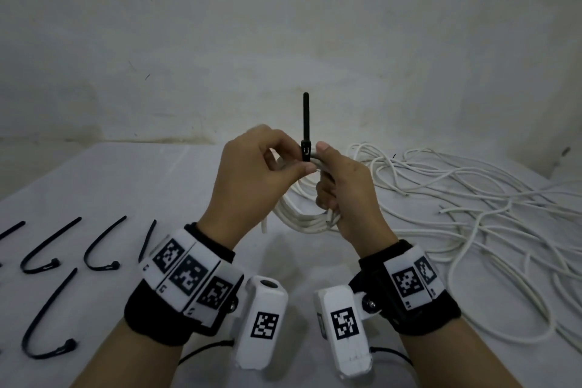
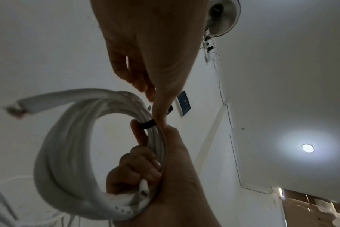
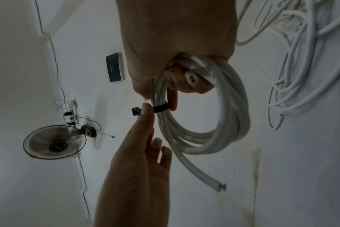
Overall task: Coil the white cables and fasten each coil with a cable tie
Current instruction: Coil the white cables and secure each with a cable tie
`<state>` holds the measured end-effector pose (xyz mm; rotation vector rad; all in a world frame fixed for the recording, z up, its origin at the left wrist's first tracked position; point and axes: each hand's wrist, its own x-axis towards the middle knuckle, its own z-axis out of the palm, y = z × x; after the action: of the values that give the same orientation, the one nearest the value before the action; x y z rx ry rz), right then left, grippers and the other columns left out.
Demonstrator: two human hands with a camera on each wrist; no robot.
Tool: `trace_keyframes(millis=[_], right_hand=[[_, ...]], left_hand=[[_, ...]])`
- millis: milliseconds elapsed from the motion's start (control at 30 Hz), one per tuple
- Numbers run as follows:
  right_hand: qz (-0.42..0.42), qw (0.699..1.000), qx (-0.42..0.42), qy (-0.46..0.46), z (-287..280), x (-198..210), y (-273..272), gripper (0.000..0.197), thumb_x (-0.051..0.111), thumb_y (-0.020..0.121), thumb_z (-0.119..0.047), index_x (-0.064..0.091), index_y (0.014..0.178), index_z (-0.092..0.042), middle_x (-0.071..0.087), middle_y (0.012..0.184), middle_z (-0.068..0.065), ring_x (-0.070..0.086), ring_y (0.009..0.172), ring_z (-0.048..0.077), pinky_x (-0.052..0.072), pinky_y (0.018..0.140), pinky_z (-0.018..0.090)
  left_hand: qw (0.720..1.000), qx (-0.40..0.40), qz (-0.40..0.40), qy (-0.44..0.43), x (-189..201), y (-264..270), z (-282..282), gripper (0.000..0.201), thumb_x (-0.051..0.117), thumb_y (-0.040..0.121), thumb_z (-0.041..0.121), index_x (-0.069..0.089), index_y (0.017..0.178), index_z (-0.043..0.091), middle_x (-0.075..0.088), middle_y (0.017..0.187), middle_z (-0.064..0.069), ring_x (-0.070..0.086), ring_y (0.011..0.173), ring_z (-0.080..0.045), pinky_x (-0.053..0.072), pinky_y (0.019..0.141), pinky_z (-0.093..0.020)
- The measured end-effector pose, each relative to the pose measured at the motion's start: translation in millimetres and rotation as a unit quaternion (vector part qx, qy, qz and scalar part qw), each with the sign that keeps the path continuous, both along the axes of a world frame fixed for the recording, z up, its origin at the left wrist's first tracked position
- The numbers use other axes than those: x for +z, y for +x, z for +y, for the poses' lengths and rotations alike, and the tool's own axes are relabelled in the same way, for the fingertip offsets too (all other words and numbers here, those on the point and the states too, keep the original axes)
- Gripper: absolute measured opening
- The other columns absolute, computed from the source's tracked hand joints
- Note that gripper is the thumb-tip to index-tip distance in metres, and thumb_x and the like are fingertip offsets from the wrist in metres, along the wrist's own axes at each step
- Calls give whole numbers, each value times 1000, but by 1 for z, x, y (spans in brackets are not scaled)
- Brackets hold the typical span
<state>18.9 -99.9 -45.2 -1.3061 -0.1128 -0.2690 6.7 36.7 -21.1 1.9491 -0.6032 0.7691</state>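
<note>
Both hands are raised above the table. My right hand [image 1: 327, 173] grips a coil of white cable [image 1: 299, 220], fingers curled through the loop. A black cable tie [image 1: 305, 123] is wrapped round the coil's top, its tail pointing straight up from the head. My left hand [image 1: 299, 162] pinches the tie at its head between thumb and forefinger. In the left wrist view the tie band [image 2: 147, 124] circles the coil [image 2: 54, 153] just above the right hand's fingers [image 2: 138, 165]. The right wrist view shows the tie's head [image 3: 135, 110] beside the left thumb [image 3: 145, 113], and the coil [image 3: 233, 122].
Several spare black cable ties [image 1: 100, 246] lie bent on the white table [image 1: 94, 173] at the left. A loose tangle of white cables [image 1: 456, 198] covers the table's right side. A plain wall stands close behind the table.
</note>
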Motion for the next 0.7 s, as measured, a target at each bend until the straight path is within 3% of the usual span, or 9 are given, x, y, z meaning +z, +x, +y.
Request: trace_keyframes(millis=[67,133,200,267,400,533,633,700], right_hand=[[-12,1000,-3,1,-1,1,-1,27,57,92,-26,68,71,-15,29,40,-5,26,36,10,25,39,21],[-27,1000,-6,3,-1,0,-2,29,57,92,-26,69,67,-19,30,41,-4,27,37,11,26,41,22],[-37,999,-6,4,0,-1,-3,27,56,93,-26,71,72,-18,32,40,-5,27,37,11,26,42,23],[-30,999,-6,12,2,-2,-2,25,56,93,-27,71,77,-16,32,39,-6,27,37,10,26,41,22],[-3,999,-3,48,5,-6,-1,25,56,93,-27,69,75,-15,28,40,-6,26,35,9,25,40,21],[5,999,2,32,9,-11,1,27,56,94,-26,68,72,-16,30,42,-4,26,36,9,26,40,21],[4,1000,25,-9,4,-11,2,30,55,94,-26,68,67,-17,47,51,-1,41,43,11,35,47,24],[6,998,55,-27,-2,-9,3,25,53,93,-24,72,79,-15,66,69,4,60,60,15,47,57,25]], left_hand=[[1000,5,5,-11,-5,8,-1,33,79,73,31,55,94,24,55,94,6,52,79,0,38,69,-6],[995,-33,84,-32,-9,12,-2,47,71,77,42,43,111,25,56,105,1,57,90,-5,43,74,-7],[986,-79,141,-33,-14,16,-5,48,62,83,45,38,120,26,63,97,-4,63,82,-13,53,79,-27],[984,-87,144,-51,-18,18,-9,38,60,86,41,44,117,27,67,84,-1,64,72,-15,55,72,-39],[979,-90,123,-132,-25,20,-14,38,63,73,47,58,102,24,66,72,11,60,61,1,48,56,-20],[966,-126,121,-190,-33,20,-14,28,62,75,37,58,95,18,62,59,18,53,47,4,39,47,-8],[961,-142,120,-207,-35,20,-10,17,61,80,28,55,91,17,58,51,17,48,41,3,36,45,-8],[955,-159,133,-213,-36,19,-6,16,60,81,29,53,88,16,53,45,14,42,36,0,34,41,-11]])
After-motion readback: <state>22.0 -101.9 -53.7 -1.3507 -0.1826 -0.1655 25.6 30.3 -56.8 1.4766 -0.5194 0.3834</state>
